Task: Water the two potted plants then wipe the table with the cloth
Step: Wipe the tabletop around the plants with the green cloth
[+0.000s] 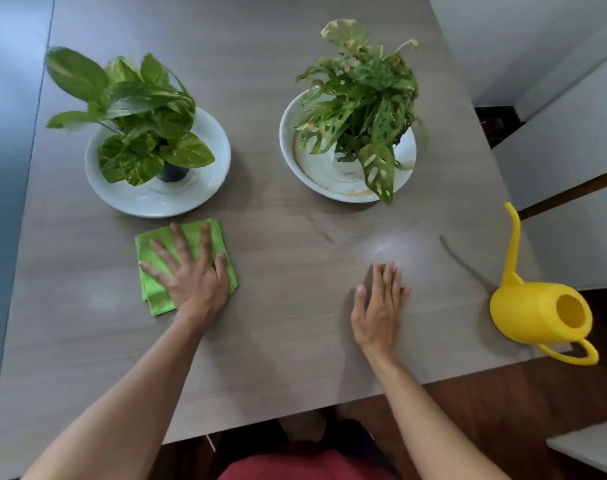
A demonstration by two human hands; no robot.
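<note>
A folded green cloth [153, 251] lies on the grey wooden table [277, 306], just in front of the left plant. My left hand [191, 271] presses flat on it with fingers spread. My right hand [380, 306] rests flat on the bare table, fingers straight and together. The left potted plant [135, 116], broad-leaved in a dark pot, stands on a white plate [212, 133]. The right potted plant [364, 98], with holed leaves in a white pot, stands in a white dish [329, 188]. A yellow watering can [537, 310] sits at the table's right edge, spout pointing away from me.
The table's near edge runs close to my body, and its right edge passes under the watering can, whose handle overhangs it. White chairs [572, 140] stand to the right over a dark wood floor [502, 410]. A bluish surface [4, 168] borders the table's left side.
</note>
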